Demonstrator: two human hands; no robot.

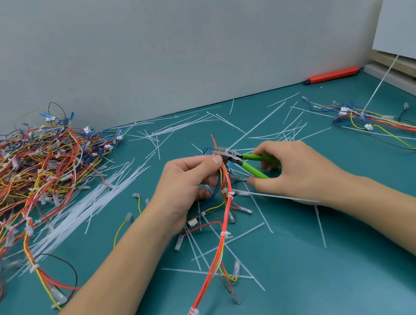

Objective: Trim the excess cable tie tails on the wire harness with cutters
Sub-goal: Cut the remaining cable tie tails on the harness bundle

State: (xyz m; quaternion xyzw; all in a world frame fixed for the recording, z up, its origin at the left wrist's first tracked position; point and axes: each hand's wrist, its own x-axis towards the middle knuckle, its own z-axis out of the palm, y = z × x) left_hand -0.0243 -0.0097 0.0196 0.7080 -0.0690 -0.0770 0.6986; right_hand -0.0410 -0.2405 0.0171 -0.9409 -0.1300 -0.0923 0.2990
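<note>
An assembly workbench in a small workshop is shown: a teal mat (pixel 330 260) is strewn with cut white tie tails (pixel 249 128), a heap of wire harnesses (pixel 18 176) is piled far left, and a plain grey wall (pixel 153 42) is seen behind.

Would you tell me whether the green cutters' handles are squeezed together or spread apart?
Spread apart: the cutters in the right hand show two green handles diverging.

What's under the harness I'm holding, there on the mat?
Under the wire harness lie loose white cut cable tie tails on the green mat. The left hand covers whatever lies beneath it.
</note>
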